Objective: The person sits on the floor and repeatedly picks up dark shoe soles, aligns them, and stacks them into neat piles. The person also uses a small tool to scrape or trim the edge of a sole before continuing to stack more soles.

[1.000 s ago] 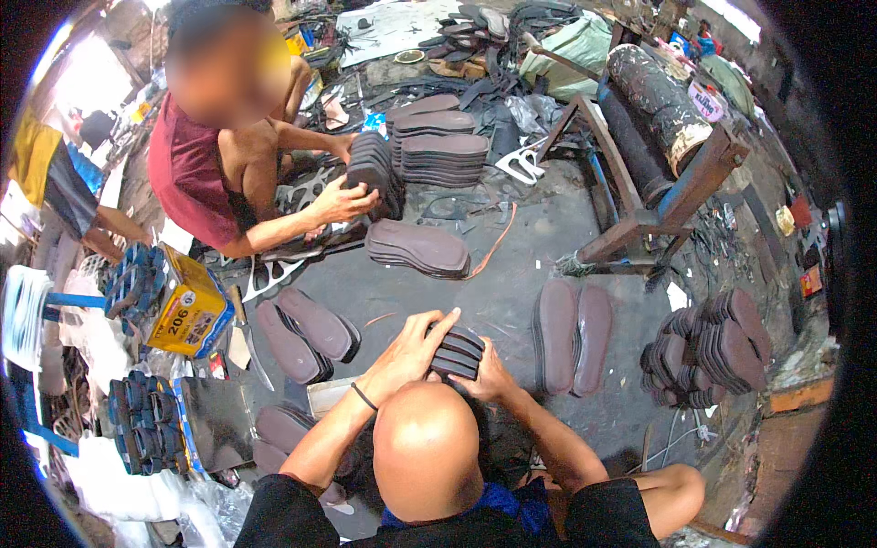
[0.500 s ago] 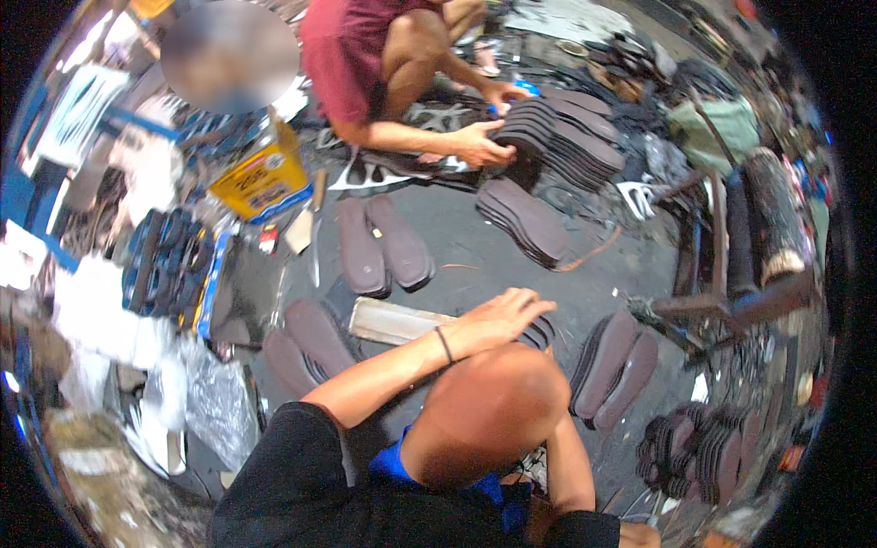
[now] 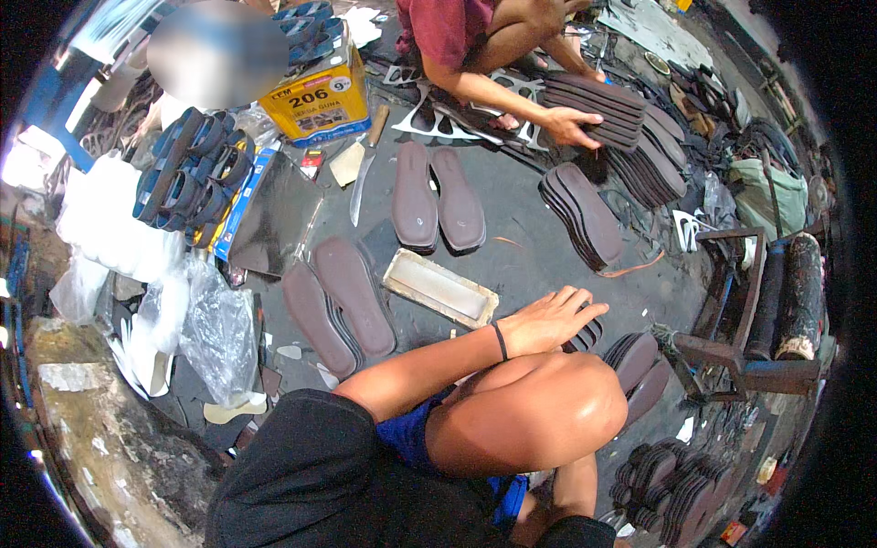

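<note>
My left hand [image 3: 557, 320], with a dark band at the wrist, reaches across above my bent knee. Its fingers are stretched out over a small stack of dark shoe soles [image 3: 589, 334], of which only the edges show; whether it touches them I cannot tell. My right forearm [image 3: 577, 484] goes behind the knee, which hides the right hand. An oblong pale tray [image 3: 443, 288] lies just left of my left hand. Paired stacks of brown soles lie around: one left [image 3: 352, 297], one ahead [image 3: 438, 196], one right of my knee [image 3: 635, 361].
Across from me a co-worker's hand [image 3: 574, 126] grips a stack of soles [image 3: 598, 105]. A knife [image 3: 364, 173] lies by a yellow box [image 3: 320, 100]. Another sole stack [image 3: 583, 215] is ahead right. Sandals [image 3: 196, 169] and plastic bags [image 3: 219, 310] are left, a metal frame [image 3: 731, 352] right.
My view has shifted, so the floor things sit elsewhere in the picture. The co-worker's sole stack has turned and tilted. My left hand keeps its outstretched pose by the small stack.
</note>
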Demonstrator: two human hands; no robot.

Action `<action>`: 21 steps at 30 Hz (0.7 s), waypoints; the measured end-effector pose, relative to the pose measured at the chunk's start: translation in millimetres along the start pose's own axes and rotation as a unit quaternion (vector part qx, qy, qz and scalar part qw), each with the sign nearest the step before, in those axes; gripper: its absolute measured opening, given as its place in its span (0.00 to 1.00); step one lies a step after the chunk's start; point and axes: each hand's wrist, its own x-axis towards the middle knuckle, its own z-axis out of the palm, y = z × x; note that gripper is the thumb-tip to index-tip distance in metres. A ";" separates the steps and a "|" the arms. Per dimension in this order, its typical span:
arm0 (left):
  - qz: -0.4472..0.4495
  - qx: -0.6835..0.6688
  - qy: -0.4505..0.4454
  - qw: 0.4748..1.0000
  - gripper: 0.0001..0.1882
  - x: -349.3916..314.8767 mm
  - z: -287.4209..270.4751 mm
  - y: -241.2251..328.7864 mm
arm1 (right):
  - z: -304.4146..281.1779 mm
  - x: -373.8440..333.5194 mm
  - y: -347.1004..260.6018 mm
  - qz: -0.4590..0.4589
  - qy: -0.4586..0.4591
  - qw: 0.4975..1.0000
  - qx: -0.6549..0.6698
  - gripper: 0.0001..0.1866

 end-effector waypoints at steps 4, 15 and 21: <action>-0.006 -0.014 -0.007 1.000 0.55 2.0 0.6 0.1 | -0.3 -0.4 -0.8 0.001 -0.004 1.000 -0.002 0.51; -0.016 -0.023 -0.026 0.999 0.54 1.5 -13.7 0.9 | -3.2 6.9 -5.2 -0.006 -0.007 1.000 -0.001 0.49; -0.035 -0.020 -0.013 0.999 0.58 1.6 -29.1 -23.5 | -20.4 21.5 -16.5 -0.055 -0.025 0.998 -0.013 0.48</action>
